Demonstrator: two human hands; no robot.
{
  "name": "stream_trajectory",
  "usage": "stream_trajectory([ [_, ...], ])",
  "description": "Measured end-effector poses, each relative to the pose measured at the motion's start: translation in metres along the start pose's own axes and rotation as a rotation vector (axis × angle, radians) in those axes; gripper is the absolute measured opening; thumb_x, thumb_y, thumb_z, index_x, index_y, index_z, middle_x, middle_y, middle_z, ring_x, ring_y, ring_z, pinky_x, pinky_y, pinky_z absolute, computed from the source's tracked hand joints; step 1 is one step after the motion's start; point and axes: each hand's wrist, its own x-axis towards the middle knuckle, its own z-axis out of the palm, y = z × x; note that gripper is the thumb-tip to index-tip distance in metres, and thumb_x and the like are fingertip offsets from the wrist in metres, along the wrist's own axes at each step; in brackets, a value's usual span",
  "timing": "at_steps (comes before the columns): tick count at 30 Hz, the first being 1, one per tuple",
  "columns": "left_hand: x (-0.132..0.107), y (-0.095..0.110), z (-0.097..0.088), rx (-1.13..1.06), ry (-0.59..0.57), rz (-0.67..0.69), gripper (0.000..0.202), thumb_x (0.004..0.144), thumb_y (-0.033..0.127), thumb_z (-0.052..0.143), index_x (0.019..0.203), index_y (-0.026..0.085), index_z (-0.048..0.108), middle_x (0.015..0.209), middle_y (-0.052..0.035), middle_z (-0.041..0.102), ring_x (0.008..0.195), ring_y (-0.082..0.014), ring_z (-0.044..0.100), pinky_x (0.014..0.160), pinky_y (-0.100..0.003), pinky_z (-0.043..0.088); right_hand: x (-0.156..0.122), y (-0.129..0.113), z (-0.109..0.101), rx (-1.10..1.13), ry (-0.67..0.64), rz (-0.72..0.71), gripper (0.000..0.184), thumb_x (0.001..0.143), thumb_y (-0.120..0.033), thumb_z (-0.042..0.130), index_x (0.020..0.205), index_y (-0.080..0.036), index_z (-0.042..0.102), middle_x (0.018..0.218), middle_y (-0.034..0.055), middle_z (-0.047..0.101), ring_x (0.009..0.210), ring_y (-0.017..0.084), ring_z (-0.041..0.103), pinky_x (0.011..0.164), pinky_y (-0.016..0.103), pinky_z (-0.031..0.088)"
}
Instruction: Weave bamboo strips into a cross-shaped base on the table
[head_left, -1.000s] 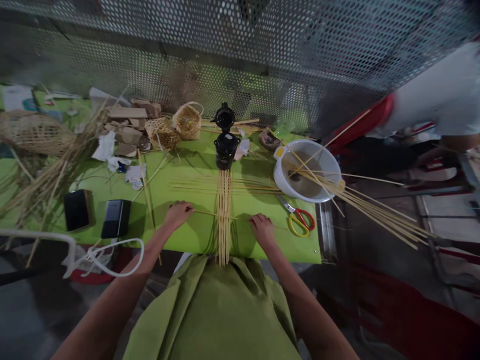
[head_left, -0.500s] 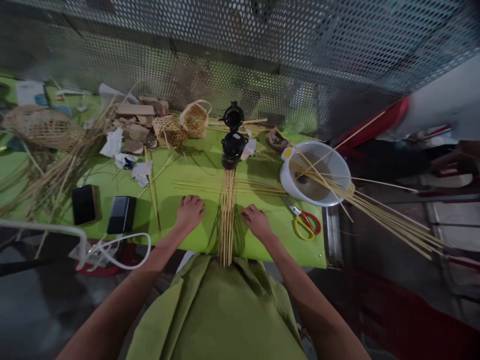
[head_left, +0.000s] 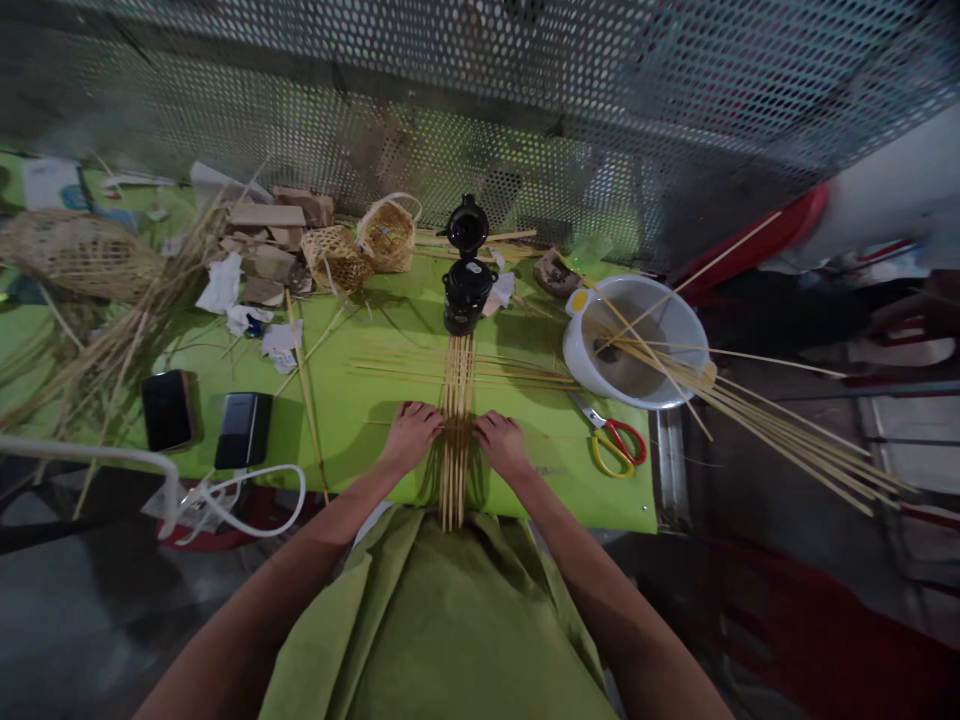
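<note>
A row of long, pale bamboo strips (head_left: 455, 480) lies lengthwise in front of me, with its far end under a black lidded container (head_left: 466, 300). My left hand (head_left: 416, 435) is closed at the left edge of the row, and a thin crosswise strip (head_left: 375, 421) sticks out on its left side. At the right edge, my right hand (head_left: 501, 442) has its fingers closed level with the left hand, in line with that crosswise strip. The fingertips touch the row. Farther up, several thin loose strips (head_left: 517, 372) lie crosswise.
Red-and-yellow scissors (head_left: 616, 447) lie to the right, near a white tub (head_left: 574, 345) with long strips in it. On the left are a phone (head_left: 168, 411), a black box-shaped device (head_left: 244, 430) and a white cable (head_left: 300, 490). Small woven baskets (head_left: 388, 235) stand behind.
Both hands have moved inward to the edges of the bamboo row, from resting apart on the table. A thin crosswise strip now shows at the left hand.
</note>
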Motion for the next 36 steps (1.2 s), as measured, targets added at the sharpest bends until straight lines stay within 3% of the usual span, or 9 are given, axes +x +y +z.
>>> stream_trajectory([
  [7,0.014,-0.001,-0.004,0.049,0.009,-0.06,0.022,0.1,0.017,0.054,0.095,0.022,0.074,0.1,-0.0109,0.072,0.104,-0.0297,0.06,0.097,-0.049,0.043,0.013,-0.003,0.006,0.012,0.052,0.01,0.016,0.105,-0.017,0.055,0.104,-0.019,0.071,0.102,0.0077,0.071,0.093,0.021,0.065,0.086,0.033,0.044],
  [11,0.011,-0.003,-0.004,0.104,0.014,-0.006,0.029,0.099,0.009,0.048,0.102,0.022,0.074,0.104,-0.0111,0.072,0.104,-0.029,0.06,0.099,-0.048,0.043,0.01,-0.003,0.004,0.004,0.045,-0.004,0.017,0.104,-0.016,0.055,0.105,-0.02,0.072,0.102,0.0077,0.071,0.093,0.022,0.065,0.086,0.033,0.043],
  [16,-0.003,-0.005,0.003,0.128,0.028,0.031,0.026,0.102,0.018,0.051,0.115,0.026,0.072,0.111,-0.009,0.072,0.106,-0.0271,0.06,0.102,-0.046,0.042,-0.005,0.006,0.011,0.04,0.093,-0.022,0.015,0.104,-0.019,0.056,0.107,-0.02,0.071,0.102,0.0065,0.071,0.093,0.021,0.065,0.085,0.032,0.042],
  [22,-0.002,-0.007,0.005,0.152,0.034,0.035,0.022,0.104,0.022,0.051,0.108,0.025,0.073,0.106,-0.008,0.072,0.105,-0.0259,0.061,0.101,-0.044,0.043,-0.009,0.016,0.024,0.097,0.154,-0.014,0.019,0.105,-0.019,0.052,0.1,-0.02,0.07,0.099,0.0061,0.07,0.085,0.02,0.063,0.082,0.031,0.043],
  [26,0.003,-0.009,0.003,0.12,0.025,0.047,0.022,0.103,0.02,0.051,0.108,0.024,0.072,0.105,-0.0086,0.072,0.105,-0.0269,0.062,0.1,-0.045,0.042,0.003,0.002,0.018,0.026,0.082,0.014,0.018,0.104,-0.016,0.054,0.096,-0.02,0.07,0.097,0.0073,0.069,0.085,0.021,0.063,0.082,0.031,0.044],
  [29,0.007,-0.011,0.001,0.091,0.007,0.031,0.024,0.103,0.018,0.05,0.108,0.025,0.073,0.105,-0.0092,0.073,0.104,-0.0279,0.062,0.101,-0.046,0.042,0.014,-0.008,0.01,-0.015,0.022,0.008,0.015,0.104,-0.016,0.056,0.104,-0.02,0.07,0.102,0.0078,0.07,0.09,0.021,0.065,0.084,0.031,0.045],
  [36,0.01,-0.012,0.0,0.077,0.011,0.033,0.023,0.102,0.02,0.052,0.107,0.024,0.074,0.107,-0.0097,0.074,0.101,-0.0295,0.064,0.098,-0.047,0.044,0.01,-0.002,0.001,-0.012,0.011,0.032,0.014,0.106,-0.02,0.056,0.111,-0.021,0.069,0.106,0.007,0.07,0.092,0.021,0.065,0.086,0.032,0.047],
])
